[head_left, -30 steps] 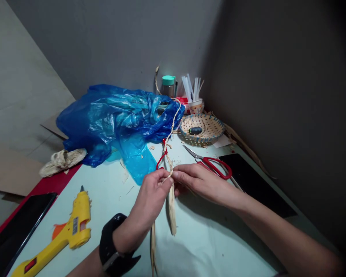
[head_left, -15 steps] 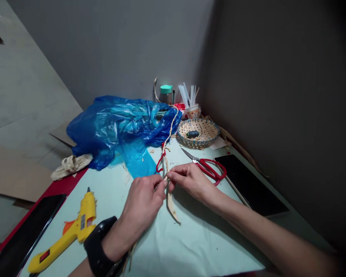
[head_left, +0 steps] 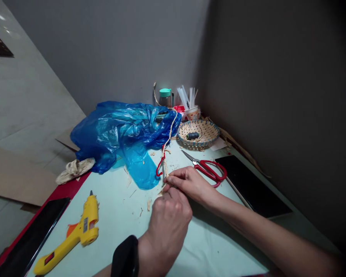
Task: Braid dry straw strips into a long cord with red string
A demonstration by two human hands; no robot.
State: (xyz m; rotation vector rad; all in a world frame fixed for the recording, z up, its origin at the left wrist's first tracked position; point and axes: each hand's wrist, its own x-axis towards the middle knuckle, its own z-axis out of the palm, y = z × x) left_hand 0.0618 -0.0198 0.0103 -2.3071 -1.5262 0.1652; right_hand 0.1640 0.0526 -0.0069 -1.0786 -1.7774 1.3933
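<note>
A pale braided fibre cord runs from the jar at the back down over the blue bag to my hands. A red string is tied around it just above my fingers. My right hand is closed, with thumb and finger pinching the lower end of the braid. Just below and touching it, my left hand is curled with its back to me. A loose strand shows by its fingertips, and the rest of its grip is hidden. A dark band is on the left wrist.
Red-handled scissors and a dark flat tablet lie at the right. Behind are a woven basket with a thread spool, a cup of glue sticks and a blue plastic bag. A yellow glue gun lies left.
My left hand has moved right and turned over, now crossing below the right hand. The strand tail that hung below is now hidden. My right hand still pinches the braid, slightly lower.
</note>
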